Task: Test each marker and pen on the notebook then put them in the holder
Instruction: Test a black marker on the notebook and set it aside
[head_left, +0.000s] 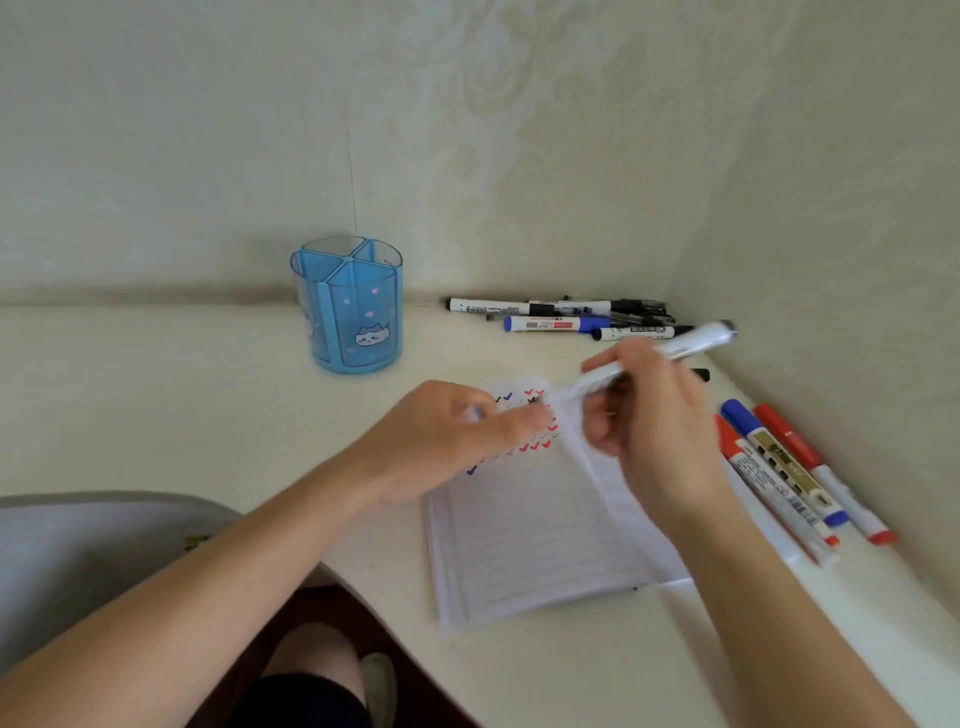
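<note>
1. The step in hand looks like the test stroke. The right hand (649, 415) has its fingers curled round a white-barrelled marker (670, 351), whose writing end slants down toward the top of the lined white notebook (540, 535). Blur hides whether the tip touches the paper.
2. The left hand (447, 441) lies on the notebook's upper corner with its fingers curled under. A pale blur sits at its fingers, and I cannot tell if it pinches a cap or only steadies the page.
3. Between the two hands the page carries rows of red, blue and dark ticks (540, 441).
4. The translucent blue plastic holder (353, 317), printed with a cat, stands on the pale table (156, 405) beyond the left hand, well apart from it. Nothing pokes above its rim.
5. A heap of black and blue pens and markers (566, 317) lies beyond the right hand. A row of red- and blue-capped markers (779, 467) lies just outside that hand's wrist, and a small black cap (701, 374) lies behind it.
6. Next, by my reading: make a short tick, recap the marker firmly, then carry it across past the left hand and drop it upright into one compartment.
</note>
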